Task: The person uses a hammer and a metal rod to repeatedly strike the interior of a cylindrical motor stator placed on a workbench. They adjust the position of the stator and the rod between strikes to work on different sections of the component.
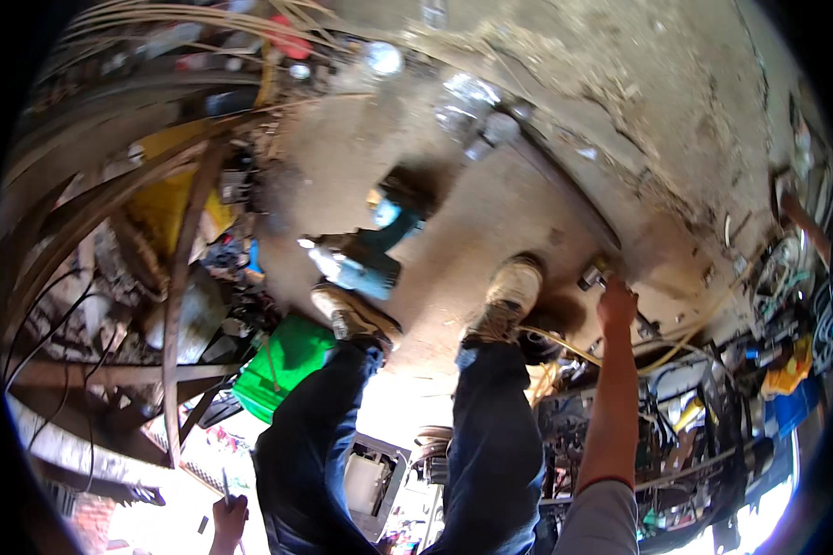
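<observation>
While the left hand (230, 518) holds it, slim rod (226, 483), tilted (greyish)

Brown, dusty floor (491, 213) stretches across the middle of the frame, paler and crumbly toward the upper right, where a thin dark crack (754, 46) runs; down at lower left, reddish brickwork (93, 524) peeks in, and glaring white light (407, 384) blazes lower centre, with more flaring at lower right!
</observation>
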`<state>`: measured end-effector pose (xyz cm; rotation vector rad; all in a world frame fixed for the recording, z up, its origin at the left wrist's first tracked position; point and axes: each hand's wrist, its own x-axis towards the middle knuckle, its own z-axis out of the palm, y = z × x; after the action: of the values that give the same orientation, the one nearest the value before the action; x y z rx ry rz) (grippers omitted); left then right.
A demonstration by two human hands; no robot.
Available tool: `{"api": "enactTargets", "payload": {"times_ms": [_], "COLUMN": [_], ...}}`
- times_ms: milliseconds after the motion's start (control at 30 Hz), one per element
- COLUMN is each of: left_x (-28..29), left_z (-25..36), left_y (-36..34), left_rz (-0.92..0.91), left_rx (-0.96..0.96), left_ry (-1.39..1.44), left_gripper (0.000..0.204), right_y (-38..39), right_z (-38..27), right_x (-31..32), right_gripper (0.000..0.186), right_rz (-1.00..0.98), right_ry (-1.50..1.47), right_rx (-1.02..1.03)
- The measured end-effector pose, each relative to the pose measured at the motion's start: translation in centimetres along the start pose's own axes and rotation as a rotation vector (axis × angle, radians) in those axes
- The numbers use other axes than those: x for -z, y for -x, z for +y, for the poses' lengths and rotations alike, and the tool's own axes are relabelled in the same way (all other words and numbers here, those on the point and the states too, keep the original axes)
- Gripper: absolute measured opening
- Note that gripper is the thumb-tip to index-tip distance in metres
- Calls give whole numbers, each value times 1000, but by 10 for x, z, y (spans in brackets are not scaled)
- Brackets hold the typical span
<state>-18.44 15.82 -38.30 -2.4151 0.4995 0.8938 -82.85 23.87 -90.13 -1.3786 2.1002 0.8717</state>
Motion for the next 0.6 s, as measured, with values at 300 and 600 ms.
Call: {"api": "enactTargets", "payload": {"times_ms": [300,600], "left_x": [47,171], "left_z": [-55,-126], "left_y": [31,27], "left_rz": [-107,206], "left_rx": [-345,-629], "left_ry": [-223,507], "left_gripper": [43,34], "right_y": [120,430], "right_z": [-67,-211], "right_x": [191,513], "right_gripper": [26,16], "right_rz": [-15,-305], "right_ry": [-563,-1639], "right_rx": [22,565]}}
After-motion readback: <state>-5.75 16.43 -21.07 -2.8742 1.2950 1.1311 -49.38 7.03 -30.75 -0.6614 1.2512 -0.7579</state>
